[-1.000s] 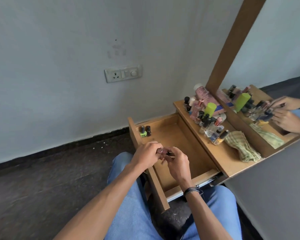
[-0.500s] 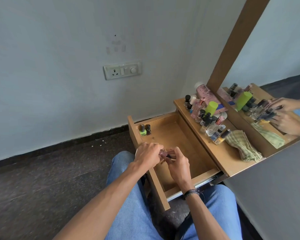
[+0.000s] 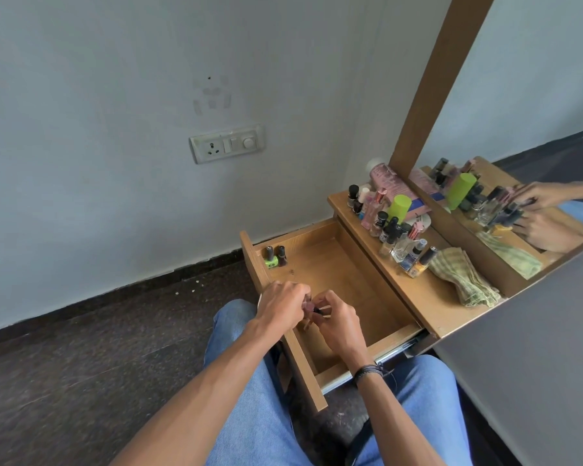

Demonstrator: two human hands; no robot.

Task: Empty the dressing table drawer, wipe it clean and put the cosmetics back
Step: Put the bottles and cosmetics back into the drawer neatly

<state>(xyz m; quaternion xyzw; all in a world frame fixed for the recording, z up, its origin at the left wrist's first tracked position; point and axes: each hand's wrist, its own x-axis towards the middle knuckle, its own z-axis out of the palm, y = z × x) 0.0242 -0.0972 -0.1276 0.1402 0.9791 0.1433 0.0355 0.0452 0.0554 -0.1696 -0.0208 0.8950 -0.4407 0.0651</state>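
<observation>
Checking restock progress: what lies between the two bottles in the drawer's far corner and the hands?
Head view: only bare drawer floor between the two nail polish bottles and the left hand and right hand, which grip a small pinkish bottle.

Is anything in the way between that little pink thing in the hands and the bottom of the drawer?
Nothing visible. Left hand and right hand hold the small pinkish cosmetic over the bare floor of the open wooden drawer. Two small black-capped nail polish bottles stand off in its far left corner.
</observation>
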